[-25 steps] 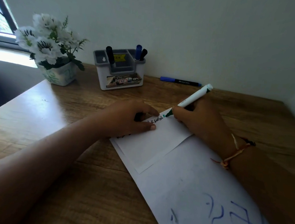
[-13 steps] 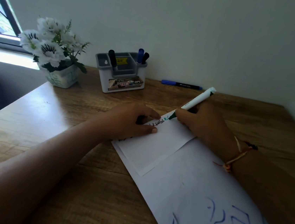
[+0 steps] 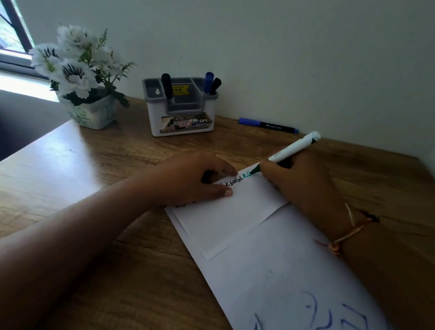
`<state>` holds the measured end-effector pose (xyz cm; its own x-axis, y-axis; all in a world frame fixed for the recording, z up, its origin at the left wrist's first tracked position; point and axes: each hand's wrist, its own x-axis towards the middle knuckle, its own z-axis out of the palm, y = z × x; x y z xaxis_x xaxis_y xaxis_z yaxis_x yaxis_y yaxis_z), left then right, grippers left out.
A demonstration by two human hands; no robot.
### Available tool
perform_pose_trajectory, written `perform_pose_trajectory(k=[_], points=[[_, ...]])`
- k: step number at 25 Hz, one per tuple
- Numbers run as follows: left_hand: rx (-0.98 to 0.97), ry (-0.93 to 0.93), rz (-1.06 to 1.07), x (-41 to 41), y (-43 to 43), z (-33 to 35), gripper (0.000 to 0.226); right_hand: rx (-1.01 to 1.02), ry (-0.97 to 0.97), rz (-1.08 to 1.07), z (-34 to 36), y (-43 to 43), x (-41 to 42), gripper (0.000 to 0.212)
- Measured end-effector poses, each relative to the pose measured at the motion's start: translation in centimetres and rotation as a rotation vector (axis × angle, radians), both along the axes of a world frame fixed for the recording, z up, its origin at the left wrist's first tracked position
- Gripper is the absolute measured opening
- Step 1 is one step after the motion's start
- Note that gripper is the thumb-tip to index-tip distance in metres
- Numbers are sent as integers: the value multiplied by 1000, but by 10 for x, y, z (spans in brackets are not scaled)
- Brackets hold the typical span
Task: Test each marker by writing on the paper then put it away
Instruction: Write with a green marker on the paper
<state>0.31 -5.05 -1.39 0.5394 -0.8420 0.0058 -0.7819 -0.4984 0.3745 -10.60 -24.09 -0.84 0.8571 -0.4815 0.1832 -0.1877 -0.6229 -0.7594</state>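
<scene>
My right hand (image 3: 300, 185) grips a white marker with a green tip (image 3: 292, 151), its tip touching the far edge of a small white paper (image 3: 229, 220). Black writing and fresh green letters run along that edge. My left hand (image 3: 196, 178) rests on the small paper's left end, thumb pressed flat; something dark shows under its fingers. The small paper lies on a large white sheet (image 3: 292, 282) with blue scribbles near its front. A white and grey holder (image 3: 181, 117) at the back holds three capped markers. A blue marker (image 3: 268, 125) lies by the wall.
A white pot of white flowers (image 3: 79, 78) stands at the back left next to the window. The wooden desk (image 3: 47, 172) runs to a wall behind and another on the right. Its left edge drops off beside a dark area.
The marker tip has moved slightly right along the paper's edge, leaving more green letters after the black writing. My left hand has stayed on the paper.
</scene>
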Motion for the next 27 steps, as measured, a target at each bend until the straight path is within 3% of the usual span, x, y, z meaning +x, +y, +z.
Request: perform_pose_trajectory(k=[4, 27], points=[[5, -6, 4, 0, 0, 0, 47, 46, -3, -25, 1, -1, -1, 17], [-4, -2, 2, 0, -1, 0, 47, 19, 18, -41, 1, -1, -1, 12]])
